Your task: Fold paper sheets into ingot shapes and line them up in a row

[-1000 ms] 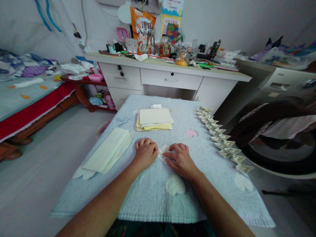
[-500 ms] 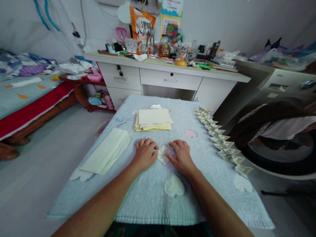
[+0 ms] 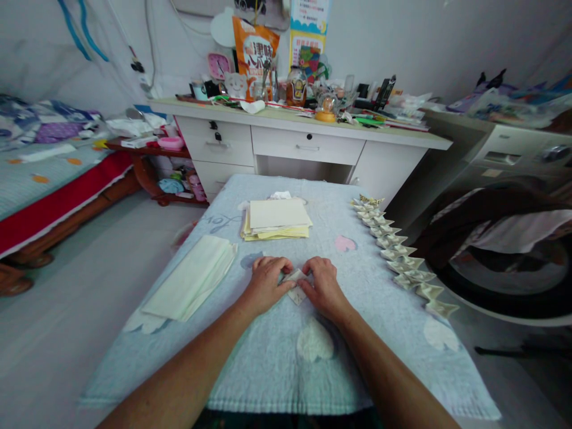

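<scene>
Head view: both hands meet over a small folded paper (image 3: pixel 296 293), which lies between the middle of the cloth-covered counter (image 3: pixel 250 369) and its near edge, one corner pointing toward that edge. The left hand (image 3: pixel 269 278) holds the paper's left side, thumb and forefinger drawn narrow around it; the right hand (image 3: pixel 324 281) holds the right side the same way, its thumb on the paper's face. Near the counter's left edge, pale green sheets (image 3: pixel 192 277) lie slantwise. Toward the far edge sits a cream and yellow paper stack (image 3: pixel 279 215), a white crumpled wad (image 3: pixel 280 195) just behind it. Along the right edge runs a row of pointed folded pieces (image 3: pixel 404 263), close together, reaching toward the far right corner.
</scene>
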The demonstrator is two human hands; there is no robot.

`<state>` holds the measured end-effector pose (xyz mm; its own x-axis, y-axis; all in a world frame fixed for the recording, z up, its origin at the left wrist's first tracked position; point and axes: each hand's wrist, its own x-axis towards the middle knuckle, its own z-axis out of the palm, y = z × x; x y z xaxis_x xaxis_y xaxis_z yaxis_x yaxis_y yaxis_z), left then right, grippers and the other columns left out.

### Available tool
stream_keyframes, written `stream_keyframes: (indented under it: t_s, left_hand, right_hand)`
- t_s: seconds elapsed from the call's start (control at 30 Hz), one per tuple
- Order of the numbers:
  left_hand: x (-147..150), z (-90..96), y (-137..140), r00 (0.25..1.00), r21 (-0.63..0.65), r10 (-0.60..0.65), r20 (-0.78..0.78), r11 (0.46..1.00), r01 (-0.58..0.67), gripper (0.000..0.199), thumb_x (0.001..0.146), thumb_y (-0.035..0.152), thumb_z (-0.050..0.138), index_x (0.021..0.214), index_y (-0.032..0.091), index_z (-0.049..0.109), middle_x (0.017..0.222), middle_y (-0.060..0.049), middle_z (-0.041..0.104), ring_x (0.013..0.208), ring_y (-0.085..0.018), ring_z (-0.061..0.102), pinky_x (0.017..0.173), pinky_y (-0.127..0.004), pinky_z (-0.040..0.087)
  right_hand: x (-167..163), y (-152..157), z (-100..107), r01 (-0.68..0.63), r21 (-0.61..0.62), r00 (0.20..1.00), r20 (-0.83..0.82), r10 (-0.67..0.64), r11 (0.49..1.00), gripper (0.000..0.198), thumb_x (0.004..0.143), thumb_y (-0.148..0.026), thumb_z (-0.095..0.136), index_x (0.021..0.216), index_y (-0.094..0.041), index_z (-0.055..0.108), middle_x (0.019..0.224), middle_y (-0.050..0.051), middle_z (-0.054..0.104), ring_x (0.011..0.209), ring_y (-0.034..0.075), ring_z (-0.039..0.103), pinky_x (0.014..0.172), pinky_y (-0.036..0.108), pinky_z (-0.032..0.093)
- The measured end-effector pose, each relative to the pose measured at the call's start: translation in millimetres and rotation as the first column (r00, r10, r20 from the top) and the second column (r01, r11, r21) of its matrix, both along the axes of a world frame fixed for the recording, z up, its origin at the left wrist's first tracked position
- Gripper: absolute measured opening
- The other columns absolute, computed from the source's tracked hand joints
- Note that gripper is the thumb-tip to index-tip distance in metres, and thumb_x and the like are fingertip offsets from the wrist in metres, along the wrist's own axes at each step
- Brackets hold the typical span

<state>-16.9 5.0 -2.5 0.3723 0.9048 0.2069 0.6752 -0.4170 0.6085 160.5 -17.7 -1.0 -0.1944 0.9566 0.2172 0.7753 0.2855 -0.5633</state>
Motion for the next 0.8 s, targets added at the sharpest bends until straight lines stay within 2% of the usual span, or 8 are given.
stream_keyframes:
  t_s: [0.17, 0.27, 0.33, 0.53, 0.63, 0.8]
  left_hand:
    - [-1.0, -1.6, 3.8, 0.982, -0.08, -0.018, 0.187, 0.996, 0.034, 0.011, 0.077, 0.03, 0.065, 0.082, 0.019, 0.066, 0.08, 0.0, 0.065, 0.083, -0.019, 0.058, 0.085, -0.033, 0.037]
    - [-2.0, -1.6, 3.1, 0.954, -0.141, -0.024, 0.298, 0.988, 0.069, 0.012, 0.078, 0.029, 0.064, 0.082, 0.018, 0.066, 0.081, -0.001, 0.064, 0.08, -0.017, 0.058, 0.076, -0.028, 0.041]
    - [-1.8, 0.2, 1.4, 0.937, -0.188, -0.027, 0.349, 0.977, 0.099, 0.012, 0.079, 0.029, 0.064, 0.083, 0.017, 0.065, 0.08, 0.0, 0.063, 0.077, -0.016, 0.057, 0.074, -0.026, 0.042]
    - [2.9, 10.1, -5.5, 0.877, -0.276, -0.034, 0.48, 0.943, 0.188, 0.015, 0.082, 0.031, 0.059, 0.086, 0.016, 0.061, 0.075, 0.002, 0.058, 0.07, -0.012, 0.053, 0.066, -0.022, 0.041]
    - [4.4, 11.0, -6.9, 0.884, -0.304, -0.042, 0.466, 0.931, 0.204, 0.018, 0.077, 0.032, 0.064, 0.084, 0.016, 0.059, 0.071, 0.004, 0.055, 0.065, -0.011, 0.05, 0.06, -0.021, 0.039]
    - [4.1, 6.9, -6.7, 0.913, -0.311, -0.055, 0.405, 0.93, 0.194, 0.024, 0.081, 0.037, 0.059, 0.069, 0.015, 0.055, 0.061, 0.005, 0.045, 0.057, -0.009, 0.04, 0.053, -0.021, 0.029]
  right_hand:
    - [1.9, -1.3, 1.5, -0.067, -0.01, 0.977, -0.205, 0.064, 0.998, 0.01, 0.082, -0.018, 0.058, 0.091, -0.019, 0.055, 0.085, 0.002, 0.06, 0.085, 0.019, 0.052, 0.082, 0.033, 0.036]
    - [4.4, -0.3, 1.3, -0.12, -0.015, 0.936, -0.335, 0.109, 0.993, 0.01, 0.085, -0.023, 0.057, 0.095, -0.02, 0.059, 0.087, 0.002, 0.062, 0.085, 0.017, 0.054, 0.081, 0.031, 0.038]
    - [5.7, 0.3, 1.4, -0.145, -0.025, 0.911, -0.393, 0.123, 0.989, 0.012, 0.088, -0.029, 0.054, 0.089, -0.02, 0.063, 0.083, 0.001, 0.062, 0.082, 0.016, 0.055, 0.079, 0.029, 0.039]
    - [5.9, -0.6, 2.0, -0.12, -0.129, 0.838, -0.545, 0.031, 0.984, 0.026, 0.087, -0.04, 0.055, 0.077, -0.018, 0.064, 0.071, 0.001, 0.058, 0.068, 0.014, 0.052, 0.066, 0.026, 0.04]
    - [5.3, -1.9, 4.2, -0.109, -0.162, 0.807, -0.59, -0.008, 0.981, 0.029, 0.086, -0.043, 0.057, 0.073, -0.017, 0.062, 0.067, 0.0, 0.055, 0.064, 0.013, 0.05, 0.062, 0.024, 0.039]
    - [4.1, -3.7, 9.5, -0.129, -0.162, 0.788, -0.616, 0.002, 0.978, 0.027, 0.085, -0.042, 0.057, 0.075, -0.017, 0.063, 0.069, 0.0, 0.057, 0.067, 0.014, 0.051, 0.064, 0.024, 0.041]
